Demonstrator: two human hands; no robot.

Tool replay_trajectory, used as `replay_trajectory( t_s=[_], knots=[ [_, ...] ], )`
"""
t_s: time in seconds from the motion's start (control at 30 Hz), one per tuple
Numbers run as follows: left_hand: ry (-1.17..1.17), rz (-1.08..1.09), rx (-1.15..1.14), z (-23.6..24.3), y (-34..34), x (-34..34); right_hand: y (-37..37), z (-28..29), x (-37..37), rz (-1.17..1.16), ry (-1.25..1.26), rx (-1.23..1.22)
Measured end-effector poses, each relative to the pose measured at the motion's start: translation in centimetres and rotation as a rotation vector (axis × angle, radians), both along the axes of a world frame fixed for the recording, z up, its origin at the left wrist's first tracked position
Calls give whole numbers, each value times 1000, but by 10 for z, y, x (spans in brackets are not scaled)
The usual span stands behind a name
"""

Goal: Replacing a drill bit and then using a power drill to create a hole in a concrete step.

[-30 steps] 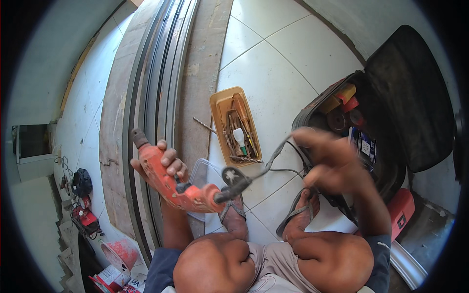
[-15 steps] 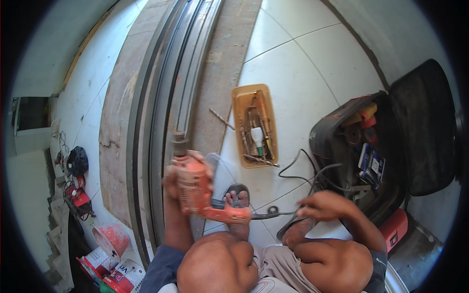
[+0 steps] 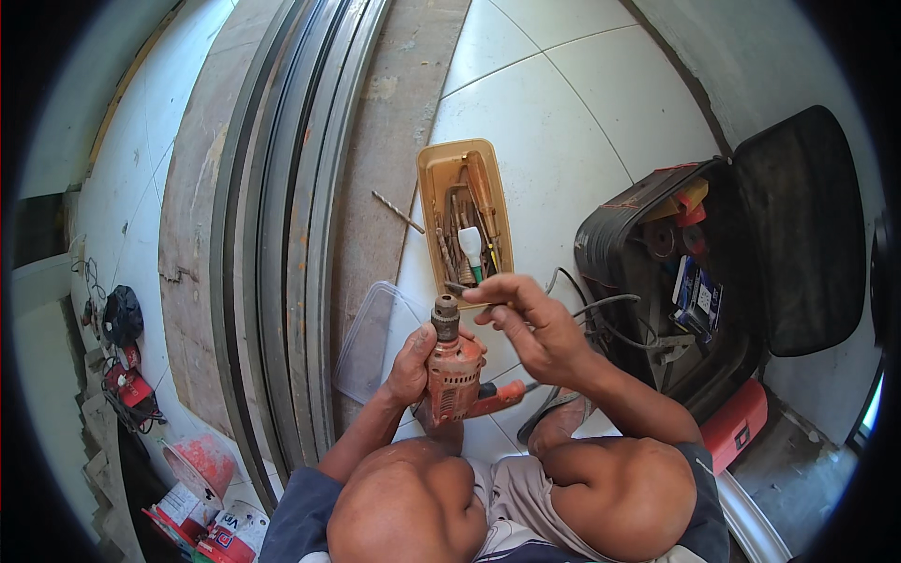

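My left hand (image 3: 411, 364) is wrapped round the body of a red power drill (image 3: 454, 377), its chuck (image 3: 445, 317) pointing up. The chuck's end looks bare, with no bit in it. Beside it, my right hand (image 3: 537, 330) is open, fingers stretched toward the chuck's tip over the near end of a yellow tray (image 3: 498, 202). In the tray lie several drill bits, a screwdriver with an amber handle (image 3: 479, 183) and a white-and-green tool (image 3: 470, 248). A loose drill bit (image 3: 398, 212) rests on the board left of the tray.
Long dark metal profiles (image 3: 272, 225) lie on a board (image 3: 375, 141) to the left. A clear plastic lid (image 3: 368, 340) is near my left hand. On the right stand an open black tool bag (image 3: 610, 235) and a red case (image 3: 737, 427). A cable (image 3: 615, 300) crosses the floor.
The drill has moved right, from over the metal profiles to in front of the tray. My right hand has come up and left from near the cable to the chuck.
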State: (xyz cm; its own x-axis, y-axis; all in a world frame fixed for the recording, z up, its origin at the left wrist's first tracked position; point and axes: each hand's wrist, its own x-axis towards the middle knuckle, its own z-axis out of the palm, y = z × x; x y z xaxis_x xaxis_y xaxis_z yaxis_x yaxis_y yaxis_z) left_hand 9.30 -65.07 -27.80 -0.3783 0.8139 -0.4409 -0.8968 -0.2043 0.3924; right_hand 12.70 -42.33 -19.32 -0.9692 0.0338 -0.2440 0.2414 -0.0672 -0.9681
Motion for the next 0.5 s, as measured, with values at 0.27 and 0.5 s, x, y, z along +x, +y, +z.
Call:
replay_trajectory(
  t_s=[0.27,0.5],
  knots=[
    [339,-11,-93,1,-6,-11,-16,-44,11,61,-95,66],
    [529,9,-122,-5,-28,-2,0,-48,-72,141,185,579]
  ],
)
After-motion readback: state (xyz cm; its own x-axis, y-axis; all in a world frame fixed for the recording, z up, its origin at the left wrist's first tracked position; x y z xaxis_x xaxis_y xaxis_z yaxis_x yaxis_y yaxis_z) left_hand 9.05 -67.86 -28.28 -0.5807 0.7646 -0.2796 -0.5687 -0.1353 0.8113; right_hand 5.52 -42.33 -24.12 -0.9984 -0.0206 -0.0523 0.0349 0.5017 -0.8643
